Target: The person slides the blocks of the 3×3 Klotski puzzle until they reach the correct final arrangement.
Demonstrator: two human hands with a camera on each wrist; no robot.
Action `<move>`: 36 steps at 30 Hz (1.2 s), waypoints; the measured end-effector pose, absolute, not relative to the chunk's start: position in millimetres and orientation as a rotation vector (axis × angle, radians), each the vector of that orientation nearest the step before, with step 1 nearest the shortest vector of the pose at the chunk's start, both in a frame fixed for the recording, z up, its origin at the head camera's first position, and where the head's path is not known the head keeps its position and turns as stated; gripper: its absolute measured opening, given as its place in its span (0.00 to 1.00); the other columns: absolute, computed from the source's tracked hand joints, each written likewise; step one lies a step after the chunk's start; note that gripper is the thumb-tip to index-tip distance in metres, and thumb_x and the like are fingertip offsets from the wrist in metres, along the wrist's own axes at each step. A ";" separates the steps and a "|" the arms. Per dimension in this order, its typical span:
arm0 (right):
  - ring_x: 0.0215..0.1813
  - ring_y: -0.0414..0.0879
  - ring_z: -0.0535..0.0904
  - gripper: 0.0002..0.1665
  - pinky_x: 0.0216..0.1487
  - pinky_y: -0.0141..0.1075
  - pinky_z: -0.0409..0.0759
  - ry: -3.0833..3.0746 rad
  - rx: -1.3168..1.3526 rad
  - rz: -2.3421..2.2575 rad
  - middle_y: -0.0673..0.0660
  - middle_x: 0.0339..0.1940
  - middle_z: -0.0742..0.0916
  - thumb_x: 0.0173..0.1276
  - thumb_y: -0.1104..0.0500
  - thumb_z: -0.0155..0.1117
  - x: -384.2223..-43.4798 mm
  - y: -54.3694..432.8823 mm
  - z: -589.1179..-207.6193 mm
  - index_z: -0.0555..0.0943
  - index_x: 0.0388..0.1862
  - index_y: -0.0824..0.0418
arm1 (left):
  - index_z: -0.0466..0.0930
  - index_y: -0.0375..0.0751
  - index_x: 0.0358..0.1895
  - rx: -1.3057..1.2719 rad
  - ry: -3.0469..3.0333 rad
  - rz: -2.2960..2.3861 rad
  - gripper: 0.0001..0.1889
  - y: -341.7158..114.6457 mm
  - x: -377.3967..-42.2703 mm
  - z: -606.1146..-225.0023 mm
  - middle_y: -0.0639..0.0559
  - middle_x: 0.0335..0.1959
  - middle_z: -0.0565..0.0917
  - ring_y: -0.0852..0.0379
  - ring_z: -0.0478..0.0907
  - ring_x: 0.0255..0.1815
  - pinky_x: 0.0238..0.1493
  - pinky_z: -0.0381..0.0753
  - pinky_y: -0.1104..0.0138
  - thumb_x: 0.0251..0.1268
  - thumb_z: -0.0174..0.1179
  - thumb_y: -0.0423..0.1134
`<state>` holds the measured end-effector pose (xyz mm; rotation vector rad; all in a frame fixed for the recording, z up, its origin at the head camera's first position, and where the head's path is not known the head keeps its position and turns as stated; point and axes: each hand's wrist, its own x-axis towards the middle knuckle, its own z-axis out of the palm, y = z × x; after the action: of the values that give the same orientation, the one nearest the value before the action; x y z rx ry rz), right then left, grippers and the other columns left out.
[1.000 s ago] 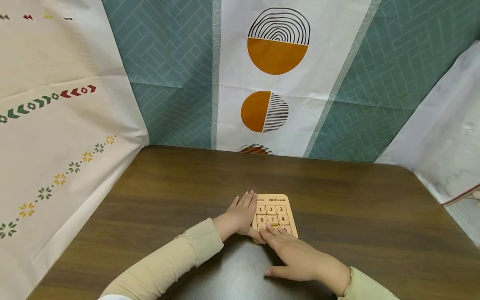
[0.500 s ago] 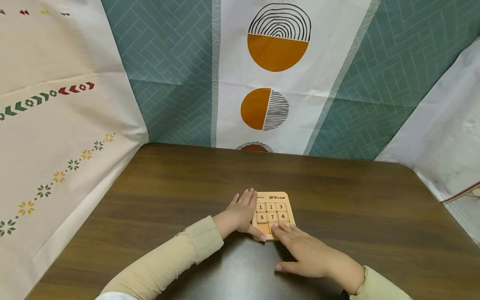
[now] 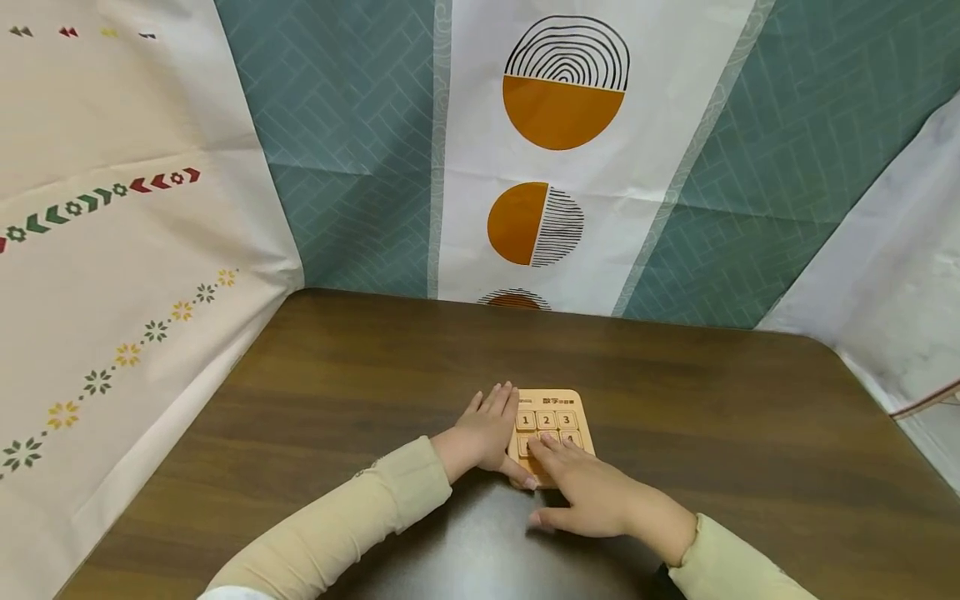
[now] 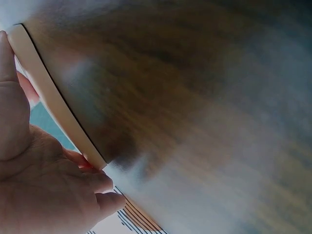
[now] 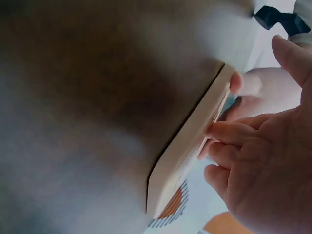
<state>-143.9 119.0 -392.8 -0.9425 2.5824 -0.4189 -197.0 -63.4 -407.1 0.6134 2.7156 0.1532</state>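
A wooden number sliding puzzle (image 3: 566, 402) lies flat on the table, tiles 1, 2 and 3 showing in its top row. My left hand (image 3: 486, 432) holds it at the left side, fingers along that edge and thumb at the near edge. In the left wrist view, the puzzle's pale side (image 4: 61, 102) runs between thumb and fingers. My right hand (image 3: 596, 498) reaches over from the near right, fingertips touching middle-row tiles, its thumb held away from the puzzle. That hand hides much of the lower rows. In the right wrist view, fingers (image 5: 229, 132) meet the board's face.
The dark brown wooden table (image 3: 390, 358) extends around the puzzle. Behind it hangs a teal and white patterned cloth (image 3: 360, 150); a cream cloth (image 3: 112, 283) covers the left side and a whitish cloth (image 3: 907, 250) the right.
My right fingertips went right along the bottom row, then back left and up to the middle row. The left hand keeps its hold; the puzzle stays in place.
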 end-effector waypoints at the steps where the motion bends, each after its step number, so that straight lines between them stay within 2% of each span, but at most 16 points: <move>1: 0.76 0.61 0.53 0.52 0.72 0.55 0.54 2.585 -0.941 -0.420 0.67 0.74 0.61 0.64 0.37 0.59 -141.4 119.1 -392.4 0.55 0.74 0.67 | 0.39 0.37 0.76 0.611 2.720 0.155 0.68 -63.5 -197.3 -406.9 0.43 0.78 0.41 0.50 0.38 0.78 0.76 0.44 0.55 0.38 0.64 0.74; 8: 0.75 0.60 0.54 0.53 0.71 0.56 0.57 2.560 -0.967 -0.421 0.66 0.74 0.62 0.63 0.35 0.58 -126.2 120.6 -385.5 0.56 0.74 0.67 | 0.40 0.35 0.76 0.610 2.730 0.169 0.68 -65.6 -198.8 -406.7 0.42 0.78 0.42 0.49 0.40 0.78 0.76 0.45 0.54 0.38 0.66 0.72; 18: 0.76 0.63 0.51 0.54 0.72 0.57 0.53 2.644 -0.844 -0.511 0.69 0.74 0.61 0.65 0.35 0.58 -135.4 128.2 -392.0 0.55 0.72 0.74 | 0.39 0.36 0.76 0.619 2.702 0.186 0.68 -63.8 -197.9 -411.7 0.42 0.78 0.40 0.49 0.38 0.78 0.76 0.43 0.55 0.38 0.64 0.74; 30: 0.76 0.60 0.51 0.55 0.73 0.54 0.52 2.574 -0.873 -0.483 0.67 0.75 0.59 0.64 0.35 0.58 -139.6 103.4 -388.3 0.52 0.74 0.71 | 0.40 0.36 0.76 0.634 2.720 0.165 0.66 -62.5 -199.2 -408.7 0.42 0.78 0.42 0.49 0.39 0.78 0.76 0.45 0.54 0.40 0.67 0.70; 36: 0.76 0.64 0.50 0.54 0.72 0.57 0.52 2.576 -0.862 -0.570 0.69 0.75 0.58 0.65 0.37 0.59 -143.5 118.8 -385.2 0.52 0.74 0.71 | 0.40 0.35 0.76 0.622 2.721 0.171 0.67 -62.7 -198.4 -407.5 0.42 0.78 0.42 0.49 0.40 0.78 0.76 0.45 0.55 0.39 0.66 0.71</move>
<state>-143.5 118.8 -385.2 -0.8615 2.5756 -0.5701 -198.4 -62.7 -407.5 0.6221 2.7205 0.1713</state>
